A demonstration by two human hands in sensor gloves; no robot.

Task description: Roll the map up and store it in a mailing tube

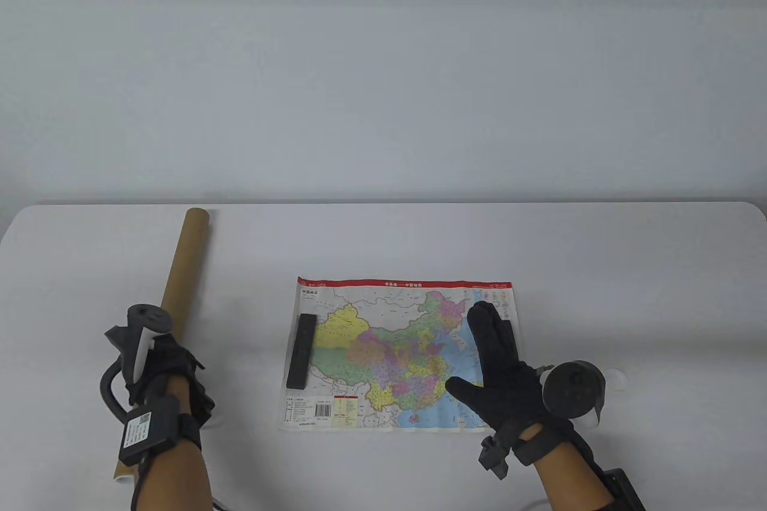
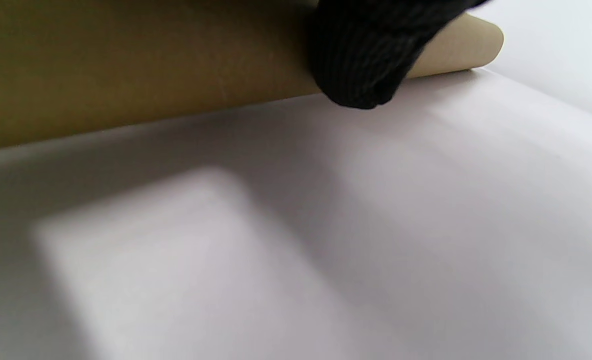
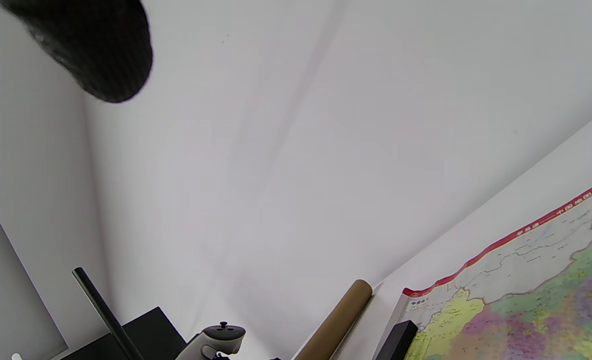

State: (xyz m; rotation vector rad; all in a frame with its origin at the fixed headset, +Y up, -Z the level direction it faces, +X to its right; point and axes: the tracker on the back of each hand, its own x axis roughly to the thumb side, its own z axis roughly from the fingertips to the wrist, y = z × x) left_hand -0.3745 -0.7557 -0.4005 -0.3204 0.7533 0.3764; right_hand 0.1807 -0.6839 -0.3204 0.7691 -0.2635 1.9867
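Observation:
The colourful map (image 1: 389,349) lies flat on the white table (image 1: 383,235). A black bar (image 1: 301,350) lies along its left edge. My right hand (image 1: 494,349) is spread flat over the map's right part, fingers straight, holding nothing. A dark sliver shows beside its fingers; I cannot tell what it is. The brown mailing tube (image 1: 183,259) lies at the left, running away from me. My left hand (image 1: 168,370) lies over the tube's near half. In the left wrist view a finger (image 2: 361,65) curls over the tube (image 2: 150,65). The right wrist view shows the map (image 3: 526,285), tube (image 3: 336,325) and bar (image 3: 398,340).
A small white round thing (image 1: 618,382) lies on the table right of my right hand's tracker (image 1: 572,388). The table's far edge (image 1: 383,203) meets a pale wall. A dark stand (image 3: 103,312) is off the table's left side.

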